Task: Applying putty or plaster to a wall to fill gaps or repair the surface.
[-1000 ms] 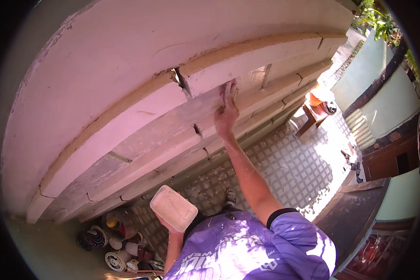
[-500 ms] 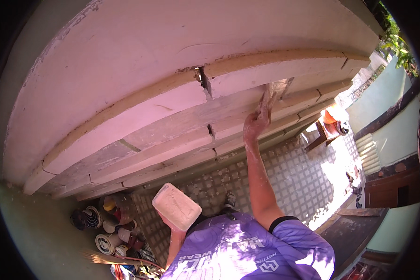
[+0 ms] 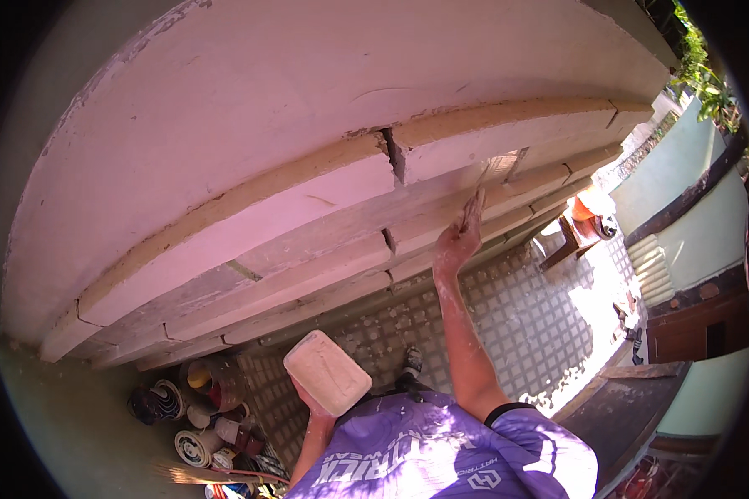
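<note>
My left hand (image 3: 310, 401) is wrapped round the near-left side of a shallow rectangular tub (image 3: 328, 374) in front of my body. Pale, smooth paste covers the inside of the tub. Reaching forward, my right hand (image 3: 459, 239) has its fingers pressed together, pointing up at the wall (image 3: 324, 200). A thin edge seems to stick out past the fingertips, too small to name. White smears mark this hand and forearm. The wall is pale, with long horizontal ledges. A dark vertical gap (image 3: 393, 155) cuts the top ledge left of my right hand, and a bright patch (image 3: 499, 165) lies just beyond the fingertips.
Buckets and containers (image 3: 195, 447) crowd the floor corner at the left, beside a straw broom (image 3: 179, 474). Patterned tiles (image 3: 516, 308) cover the floor below. A small wooden stool (image 3: 567, 241) with an orange item stands at the far right. A dark wooden surface (image 3: 624, 403) is at my right.
My right hand has drawn back a little from the ledges toward me. The view has shifted slightly, and the tub, still in my left hand, appears a bit farther right.
</note>
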`<action>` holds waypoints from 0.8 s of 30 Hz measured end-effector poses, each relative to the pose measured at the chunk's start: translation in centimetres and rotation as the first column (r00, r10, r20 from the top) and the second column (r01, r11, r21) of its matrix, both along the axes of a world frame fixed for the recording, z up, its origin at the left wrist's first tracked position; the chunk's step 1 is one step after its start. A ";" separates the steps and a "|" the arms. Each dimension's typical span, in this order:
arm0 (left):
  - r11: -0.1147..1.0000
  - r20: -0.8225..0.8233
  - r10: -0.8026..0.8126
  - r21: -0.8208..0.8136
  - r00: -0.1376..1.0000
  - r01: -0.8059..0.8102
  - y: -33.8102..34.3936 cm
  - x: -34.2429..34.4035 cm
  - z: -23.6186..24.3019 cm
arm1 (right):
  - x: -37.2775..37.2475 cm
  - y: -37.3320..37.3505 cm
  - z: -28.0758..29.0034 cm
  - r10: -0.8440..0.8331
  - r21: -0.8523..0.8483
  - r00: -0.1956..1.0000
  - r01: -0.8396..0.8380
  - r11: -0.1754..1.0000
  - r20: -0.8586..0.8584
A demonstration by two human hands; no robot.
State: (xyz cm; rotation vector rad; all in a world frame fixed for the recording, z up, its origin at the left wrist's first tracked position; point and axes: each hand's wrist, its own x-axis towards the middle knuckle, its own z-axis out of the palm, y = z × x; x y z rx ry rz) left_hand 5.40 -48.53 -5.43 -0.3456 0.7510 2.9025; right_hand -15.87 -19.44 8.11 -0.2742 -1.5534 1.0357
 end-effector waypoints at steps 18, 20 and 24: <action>0.946 -0.105 -0.309 0.071 0.945 0.317 -9.1 -3.0 1.8 | -0.3 -9.5 -0.2 0.196 -0.232 0.930 -0.126 0.965 0.310; 0.925 -0.188 -0.353 0.080 0.917 0.372 -10.0 -4.6 -1.6 | -0.1 -12.2 -0.3 0.179 -0.128 0.924 -0.143 0.981 0.339; 0.921 0.008 -0.352 0.183 0.936 0.345 -10.4 -5.9 3.9 | 7.0 -17.1 2.3 0.601 -0.544 0.795 -0.471 0.694 0.077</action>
